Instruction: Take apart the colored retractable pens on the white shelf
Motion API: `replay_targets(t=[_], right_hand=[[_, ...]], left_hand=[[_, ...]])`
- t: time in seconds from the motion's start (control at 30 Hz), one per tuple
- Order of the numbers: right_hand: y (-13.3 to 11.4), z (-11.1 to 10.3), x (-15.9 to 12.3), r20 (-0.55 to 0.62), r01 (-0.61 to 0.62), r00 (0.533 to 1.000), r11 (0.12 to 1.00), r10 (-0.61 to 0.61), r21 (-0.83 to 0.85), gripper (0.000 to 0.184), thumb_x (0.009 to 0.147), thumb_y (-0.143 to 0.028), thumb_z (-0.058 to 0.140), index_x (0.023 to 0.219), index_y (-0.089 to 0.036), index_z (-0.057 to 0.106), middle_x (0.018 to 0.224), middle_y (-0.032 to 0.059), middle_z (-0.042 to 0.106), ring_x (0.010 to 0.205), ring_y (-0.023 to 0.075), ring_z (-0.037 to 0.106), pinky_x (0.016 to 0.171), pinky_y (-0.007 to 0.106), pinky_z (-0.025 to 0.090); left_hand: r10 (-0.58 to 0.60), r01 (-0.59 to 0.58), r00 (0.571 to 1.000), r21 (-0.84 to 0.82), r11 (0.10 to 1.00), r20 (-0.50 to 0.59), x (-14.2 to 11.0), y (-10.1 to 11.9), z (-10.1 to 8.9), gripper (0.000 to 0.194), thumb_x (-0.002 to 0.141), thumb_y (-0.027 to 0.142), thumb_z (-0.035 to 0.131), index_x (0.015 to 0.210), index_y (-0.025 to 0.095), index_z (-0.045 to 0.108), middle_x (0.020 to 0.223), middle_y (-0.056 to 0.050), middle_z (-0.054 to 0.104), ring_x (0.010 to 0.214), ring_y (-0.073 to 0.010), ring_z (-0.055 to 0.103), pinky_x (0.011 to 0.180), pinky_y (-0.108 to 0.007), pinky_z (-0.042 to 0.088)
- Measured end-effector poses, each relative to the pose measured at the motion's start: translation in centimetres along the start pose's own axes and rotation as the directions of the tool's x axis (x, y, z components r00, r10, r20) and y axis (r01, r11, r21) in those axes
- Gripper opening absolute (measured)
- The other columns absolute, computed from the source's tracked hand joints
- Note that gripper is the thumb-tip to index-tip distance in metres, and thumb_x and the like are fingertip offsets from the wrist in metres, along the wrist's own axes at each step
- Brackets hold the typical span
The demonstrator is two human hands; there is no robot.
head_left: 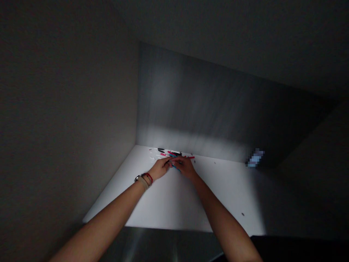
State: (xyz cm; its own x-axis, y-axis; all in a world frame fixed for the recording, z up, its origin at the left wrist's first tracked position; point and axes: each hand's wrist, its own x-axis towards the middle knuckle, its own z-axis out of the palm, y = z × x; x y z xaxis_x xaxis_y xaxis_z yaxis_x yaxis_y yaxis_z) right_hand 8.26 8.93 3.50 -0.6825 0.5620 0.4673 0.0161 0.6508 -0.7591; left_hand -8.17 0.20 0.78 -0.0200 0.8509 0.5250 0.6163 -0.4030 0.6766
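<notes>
Both hands meet over a small pile of pens at the back of a white table. My left hand is closed, with a dark pen showing at its fingers. My right hand comes in from the other side, its fingers pinched together against the left fingertips; what they grip is too small to make out. A blue pen pokes out below the right fingers. Just behind the hands lie red pens, black pens and black pen caps, partly hidden by the fingers.
The white table ends at a grey back panel and a wall on the left. At the right stands a pixelated bright object. A small dark piece lies near the front right. Shadow covers the right side.
</notes>
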Motion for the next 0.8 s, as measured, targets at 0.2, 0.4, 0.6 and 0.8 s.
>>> replay_targets(t=[0.2,0.4,0.6,0.8], right_hand=[[-0.2,0.1,0.0,-0.065,0.113,0.99,0.986,-0.121,-0.119,0.018,0.086,-0.036,0.064,0.089,-0.021,0.074,0.087,0.0055,0.072,0.081,0.0193,0.065,0.076,0.031,0.05],[-0.1,-0.1,0.0,-0.069,0.145,0.985,0.979,-0.156,-0.144,0.013,0.085,-0.029,0.062,0.084,-0.021,0.072,0.087,0.0052,0.07,0.082,0.0188,0.064,0.078,0.031,0.05],[-0.4,-0.2,-0.1,-0.09,0.087,0.991,0.993,-0.095,-0.085,0.008,0.08,-0.023,0.064,0.082,-0.02,0.071,0.088,0.0053,0.069,0.083,0.0192,0.064,0.074,0.03,0.051],[-0.7,-0.4,-0.2,-0.063,0.079,0.994,0.991,-0.086,-0.111,0.01,0.079,-0.02,0.062,0.079,-0.021,0.071,0.086,0.0048,0.067,0.08,0.0181,0.062,0.071,0.029,0.05]], left_hand=[[0.03,-0.03,1.0,0.024,0.999,0.007,-0.1,0.3,-0.2,0.053,0.095,0.034,0.046,0.144,0.014,0.045,0.122,-0.014,0.067,0.108,-0.0244,0.064,0.096,-0.035,0.048],[-0.02,0.027,0.994,-0.064,0.998,0.107,-0.2,0.6,0.1,0.054,0.091,0.032,0.053,0.143,0.017,0.048,0.109,-0.009,0.073,0.075,-0.0178,0.069,0.08,-0.031,0.054],[0.003,0.004,0.998,-0.114,0.994,0.063,-0.1,0.8,0.1,0.055,0.089,0.035,0.059,0.141,0.019,0.051,0.131,-0.009,0.063,0.117,-0.0262,0.061,0.103,-0.038,0.045],[0.014,-0.003,0.994,-0.106,0.994,0.106,-0.1,1.3,-0.1,0.047,0.089,0.033,0.061,0.134,0.019,0.058,0.118,-0.006,0.071,0.104,-0.0235,0.066,0.096,-0.033,0.048]])
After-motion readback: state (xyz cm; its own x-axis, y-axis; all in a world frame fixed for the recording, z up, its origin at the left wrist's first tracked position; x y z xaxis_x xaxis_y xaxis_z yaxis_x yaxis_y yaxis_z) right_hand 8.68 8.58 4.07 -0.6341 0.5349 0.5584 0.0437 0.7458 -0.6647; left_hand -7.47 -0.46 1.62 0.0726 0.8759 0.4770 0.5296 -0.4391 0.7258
